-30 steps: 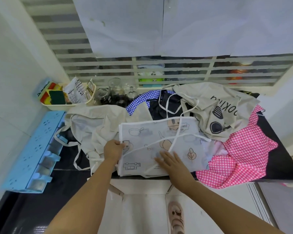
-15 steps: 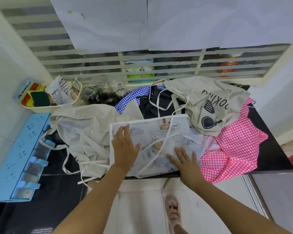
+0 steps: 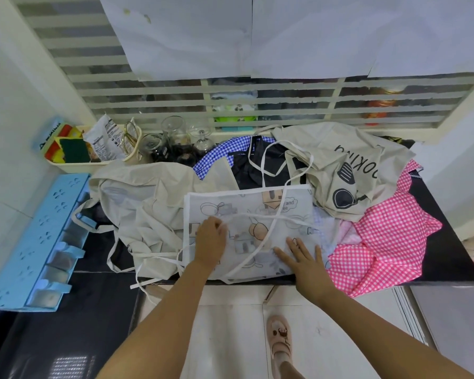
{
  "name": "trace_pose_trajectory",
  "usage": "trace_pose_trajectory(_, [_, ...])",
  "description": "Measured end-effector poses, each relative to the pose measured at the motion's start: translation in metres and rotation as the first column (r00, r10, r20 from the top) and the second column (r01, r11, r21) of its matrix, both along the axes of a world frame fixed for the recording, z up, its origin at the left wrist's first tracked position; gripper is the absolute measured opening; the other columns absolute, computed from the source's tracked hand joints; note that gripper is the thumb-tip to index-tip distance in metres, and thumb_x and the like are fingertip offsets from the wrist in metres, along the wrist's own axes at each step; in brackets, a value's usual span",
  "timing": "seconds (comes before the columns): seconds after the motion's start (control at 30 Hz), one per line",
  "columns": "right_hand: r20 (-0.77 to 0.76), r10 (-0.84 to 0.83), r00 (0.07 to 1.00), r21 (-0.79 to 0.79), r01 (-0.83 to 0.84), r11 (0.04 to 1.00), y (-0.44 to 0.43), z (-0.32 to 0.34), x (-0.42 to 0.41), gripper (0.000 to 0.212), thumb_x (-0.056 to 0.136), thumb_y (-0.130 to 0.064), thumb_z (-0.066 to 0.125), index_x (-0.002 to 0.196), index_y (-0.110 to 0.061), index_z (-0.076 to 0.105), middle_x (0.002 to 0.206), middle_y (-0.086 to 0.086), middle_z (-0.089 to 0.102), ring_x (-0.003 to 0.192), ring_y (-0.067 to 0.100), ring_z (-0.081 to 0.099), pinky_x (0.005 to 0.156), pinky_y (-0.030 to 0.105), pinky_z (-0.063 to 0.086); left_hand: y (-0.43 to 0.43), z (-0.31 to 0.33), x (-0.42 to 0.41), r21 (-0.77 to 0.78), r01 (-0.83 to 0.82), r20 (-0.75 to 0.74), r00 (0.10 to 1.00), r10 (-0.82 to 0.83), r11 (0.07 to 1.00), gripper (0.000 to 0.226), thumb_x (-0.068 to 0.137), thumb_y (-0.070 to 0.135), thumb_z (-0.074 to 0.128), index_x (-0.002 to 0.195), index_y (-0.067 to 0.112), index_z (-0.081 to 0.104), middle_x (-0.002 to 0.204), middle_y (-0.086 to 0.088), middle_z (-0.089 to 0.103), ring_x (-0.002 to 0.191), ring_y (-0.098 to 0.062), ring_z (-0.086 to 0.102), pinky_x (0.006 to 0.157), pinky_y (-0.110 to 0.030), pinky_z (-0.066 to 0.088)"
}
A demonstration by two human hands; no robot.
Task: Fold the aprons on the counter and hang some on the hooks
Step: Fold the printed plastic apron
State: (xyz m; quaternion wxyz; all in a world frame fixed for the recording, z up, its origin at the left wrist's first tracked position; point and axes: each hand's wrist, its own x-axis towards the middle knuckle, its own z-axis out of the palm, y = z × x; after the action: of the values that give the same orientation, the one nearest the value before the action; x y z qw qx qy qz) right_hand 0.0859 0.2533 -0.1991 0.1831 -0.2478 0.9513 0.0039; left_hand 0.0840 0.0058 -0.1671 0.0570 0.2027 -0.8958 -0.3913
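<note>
Head view, straight down over a dark counter [image 3: 454, 255] heaped with six aprons. Under both hands, at the counter's front edge: one white printed apron [image 3: 246, 203], laid out as a flat rectangle, two white straps [image 3: 276, 218] crossed over its top.

Left hand [image 3: 210, 240] on the apron's left half, knuckles up, fingers curled at the end of one strap. Impossible to tell whether pinching that strap or only resting on it.

Right hand [image 3: 303, 259] on the apron's near right corner, palm down, fingers straight and spread, pressing the cloth flat. Hands apart, the crossed straps between them.

Left of the left hand: one crumpled beige apron [image 3: 148, 214]. Beyond both hands: one blue checked apron [image 3: 222, 154] and one dark apron [image 3: 257, 165]. Beyond the right hand: a second beige apron [image 3: 340, 165], with black lettering. Right of the right hand: one pink checked apron [image 3: 389, 242].

Far left of the left hand: one blue rack [image 3: 36, 242]. Beyond it, one cream basket [image 3: 74, 165] of sponges, then three glass vessels [image 3: 173, 129]. Below the hands, on the floor: one foot in a pink slipper [image 3: 279, 340].
</note>
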Motion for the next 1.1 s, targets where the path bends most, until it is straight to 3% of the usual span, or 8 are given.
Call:
trace_pose_trajectory(0.17, [0.056, 0.013, 0.998, 0.057, -0.016, 0.998, -0.005, 0.007, -0.006, 0.083, 0.094, -0.009, 0.048, 0.151, -0.035, -0.006, 0.159, 0.007, -0.016, 0.147, 0.026, -0.014, 0.114, 0.053, -0.008, -0.066, 0.04, 0.038, 0.551, -0.605, -0.089, 0.642, 0.762, 0.575, 0.012, 0.094, 0.018, 0.049, 0.086, 0.01, 0.052, 0.085, -0.004, 0.051, 0.075, -0.013, 0.046, 0.073, -0.032, 0.041])
trace_pose_trajectory(0.3, [0.072, 0.002, 0.997, 0.047, -0.006, 0.999, -0.008, 0.011, -0.009, 0.074, 0.096, -0.014, 0.047, 0.152, -0.035, 0.003, 0.161, 0.007, -0.008, 0.148, 0.026, -0.006, 0.116, 0.052, 0.0, -0.12, 0.042, 0.081, 0.62, -0.711, -0.015, 0.41, 0.912, 0.33, 0.021, 0.089, 0.012, 0.054, 0.108, 0.006, 0.048, 0.1, -0.007, 0.057, 0.09, -0.019, 0.058, 0.091, -0.038, 0.048])
trace_pose_trajectory(0.47, [0.046, 0.007, 0.999, 0.021, -0.008, 1.0, -0.01, 0.01, -0.005, 0.06, 0.101, -0.023, 0.036, 0.152, -0.034, 0.006, 0.161, 0.008, -0.004, 0.148, 0.026, -0.002, 0.117, 0.051, 0.003, -0.073, 0.057, 0.104, 0.26, -0.664, -0.191, 0.677, 0.711, 0.701, 0.073, 0.093, 0.006, 0.057, 0.15, -0.001, 0.012, 0.157, -0.017, 0.011, 0.146, -0.029, 0.011, 0.115, -0.028, 0.009])
trace_pose_trajectory(0.63, [0.071, 0.011, 0.997, -0.03, -0.009, 1.0, -0.022, 0.014, 0.002, 0.057, 0.103, -0.025, 0.035, 0.152, -0.032, 0.009, 0.16, 0.011, -0.003, 0.148, 0.029, -0.001, 0.118, 0.047, 0.005, 0.025, 0.038, 0.087, 0.032, -0.03, -0.133, 0.99, 0.034, 0.999, 0.047, 0.093, 0.007, 0.051, 0.139, 0.007, 0.039, 0.142, -0.005, 0.038, 0.134, -0.016, 0.032, 0.117, -0.036, 0.025])
trace_pose_trajectory(0.8, [0.219, 0.059, 0.974, -0.125, -0.032, 0.992, -0.015, 0.018, -0.012, 0.069, 0.093, -0.042, 0.055, 0.151, -0.024, 0.023, 0.16, 0.009, 0.007, 0.147, 0.025, 0.009, 0.119, 0.039, 0.016, 0.08, -0.005, 0.06, -0.024, 0.118, 0.515, 0.853, -0.089, 0.993, 0.075, 0.1, 0.042, 0.036, 0.152, 0.011, -0.008, 0.158, -0.021, -0.013, 0.145, -0.042, -0.009, 0.116, -0.052, 0.004])
trace_pose_trajectory(0.93, [0.134, -0.25, 0.959, -0.527, 0.282, 0.802, 0.001, 0.027, -0.03, 0.055, 0.085, -0.022, 0.07, 0.134, -0.008, 0.05, 0.136, 0.009, 0.048, 0.121, 0.024, 0.05, 0.099, 0.029, 0.038, 0.091, -0.028, 0.052, -0.097, 0.094, 0.571, 0.821, -0.022, 0.991, 0.103, 0.078, 0.083, 0.0, 0.144, 0.008, -0.026, 0.151, -0.022, -0.031, 0.14, -0.044, -0.024, 0.11, -0.062, -0.008])
trace_pose_trajectory(1.0, [0.076, -0.345, 0.936, -0.61, 0.317, 0.727, 0.006, 0.026, -0.04, 0.058, 0.081, -0.017, 0.075, 0.132, -0.006, 0.049, 0.124, 0.01, 0.05, 0.107, 0.024, 0.055, 0.091, 0.031, 0.044, 0.094, -0.034, 0.046, -0.119, 0.073, 0.566, 0.824, 0.008, 0.99, 0.125, 0.038, 0.088, -0.034, 0.136, 0.01, -0.034, 0.144, -0.021, -0.039, 0.135, -0.042, -0.032, 0.108, -0.065, -0.011])
trace_pose_trajectory(1.1, [0.116, -0.443, 0.889, -0.609, 0.416, 0.675, 0.005, 0.017, -0.055, 0.071, 0.072, -0.014, 0.082, 0.131, -0.002, 0.045, 0.119, 0.01, 0.046, 0.101, 0.022, 0.05, 0.088, 0.033, 0.045, 0.096, -0.047, 0.042, -0.167, 0.018, 0.54, 0.838, 0.077, 0.986, 0.125, 0.041, 0.089, -0.032, 0.139, 0.012, -0.032, 0.145, -0.022, -0.034, 0.133, -0.041, -0.03, 0.107, -0.068, -0.006])
